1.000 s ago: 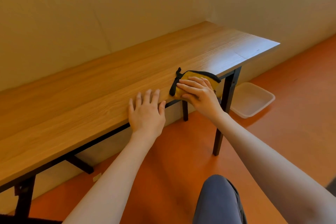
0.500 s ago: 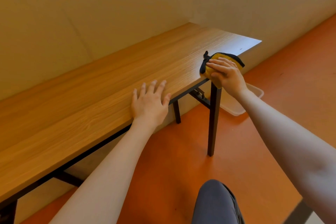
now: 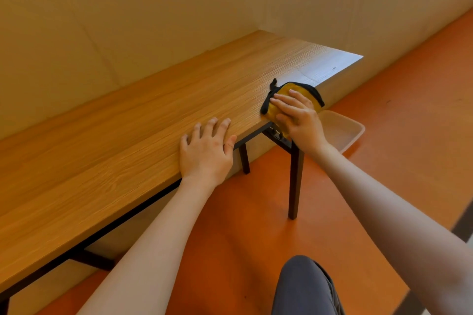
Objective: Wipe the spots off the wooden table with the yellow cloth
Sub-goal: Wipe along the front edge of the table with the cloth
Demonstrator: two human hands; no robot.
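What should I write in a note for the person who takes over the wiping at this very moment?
Left hand: open, flat on the wooden table at its near edge, holding nothing.
Right hand: fingers flat, pressing the yellow cloth onto the table at the near edge, close to the right end.
Done: cannot tell how much is already wiped.
Left: one small dark spot shows near the far right corner, beyond the cloth; wipe it, then check the rest of the top.
On the floor under the right end lies a white tray.
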